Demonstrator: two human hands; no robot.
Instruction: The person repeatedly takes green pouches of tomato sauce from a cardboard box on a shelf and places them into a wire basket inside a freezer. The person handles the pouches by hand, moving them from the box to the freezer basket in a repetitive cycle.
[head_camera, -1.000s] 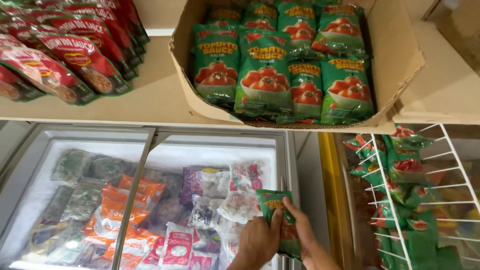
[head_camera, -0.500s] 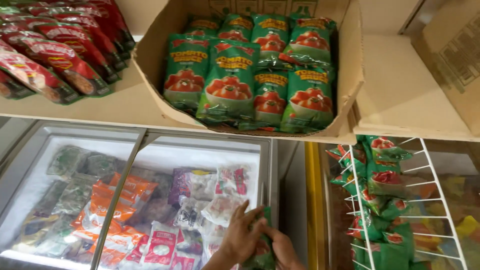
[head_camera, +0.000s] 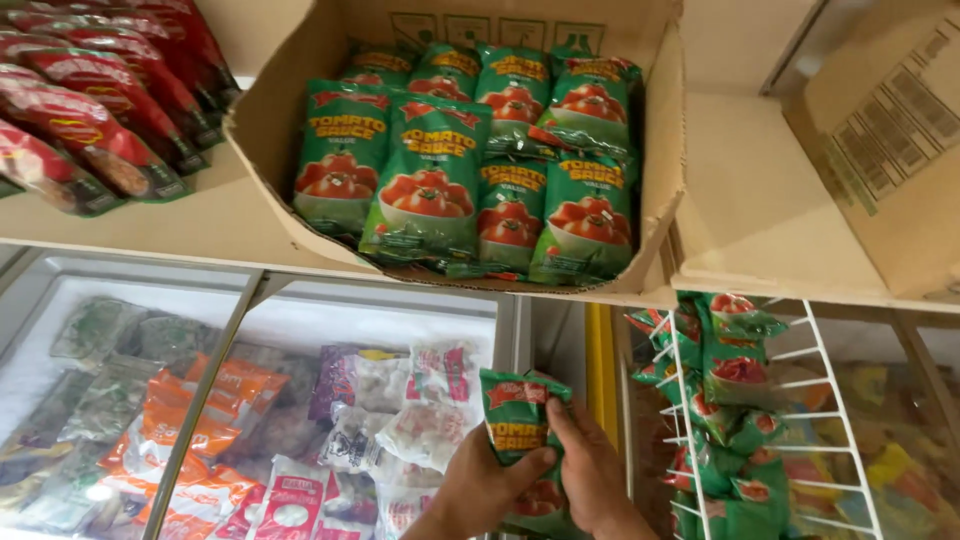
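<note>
Both my hands grip one green sauce pouch (head_camera: 515, 425) with red tomatoes on it, low in the middle of the view. My left hand (head_camera: 485, 485) wraps its lower left side, thumb across the front. My right hand (head_camera: 588, 468) clasps its right edge. Above, an open cardboard box (head_camera: 662, 190) on a shelf is packed with several matching green pouches (head_camera: 432, 180). The pouch hangs over the glass lid of a chest freezer (head_camera: 300, 330).
Red sauce pouches (head_camera: 95, 110) lie on the shelf at upper left. A white wire rack (head_camera: 760, 420) at right carries more green pouches. The freezer contains orange and white frozen packs (head_camera: 200, 420). A second cardboard box (head_camera: 880, 140) stands at upper right.
The view has swung right and down a little. My hands have lifted the green pouch higher, so more of it shows than half a second ago.
</note>
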